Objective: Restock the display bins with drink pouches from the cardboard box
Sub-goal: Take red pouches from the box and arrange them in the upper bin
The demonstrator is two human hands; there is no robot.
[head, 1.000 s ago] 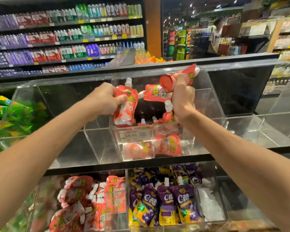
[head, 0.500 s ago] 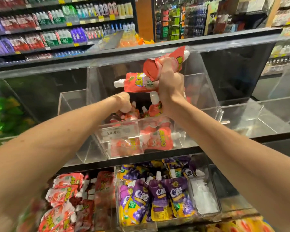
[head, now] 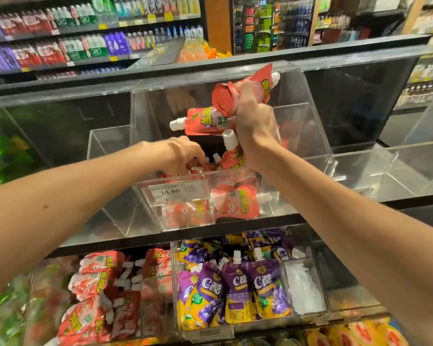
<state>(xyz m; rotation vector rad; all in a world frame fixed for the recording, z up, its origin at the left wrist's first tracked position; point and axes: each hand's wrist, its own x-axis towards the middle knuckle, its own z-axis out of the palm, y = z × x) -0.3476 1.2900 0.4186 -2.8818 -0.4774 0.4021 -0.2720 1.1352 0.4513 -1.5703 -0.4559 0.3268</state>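
My right hand (head: 254, 126) grips a bunch of red drink pouches (head: 205, 119) with white caps, held above the clear acrylic bin (head: 298, 116) on the upper shelf. My left hand (head: 183, 152) reaches down inside that bin, fingers curled over a red pouch (head: 194, 167) on the pile; the fingertips are partly hidden. More red pouches (head: 238, 202) lie at the bin's front, behind a price tag (head: 171, 191) reading 14.90. The cardboard box is out of view.
Acrylic bins stand to the left (head: 105, 146) and right (head: 385, 168) of this one. The lower shelf holds bins of red pouches (head: 98, 295) and purple grape pouches (head: 235, 290). Green packs (head: 0, 158) sit far left. Bottle shelves fill the background.
My left hand has lowered its red pouch from above the bin down onto the pile inside. My right hand has stayed above the bin with its bunch.
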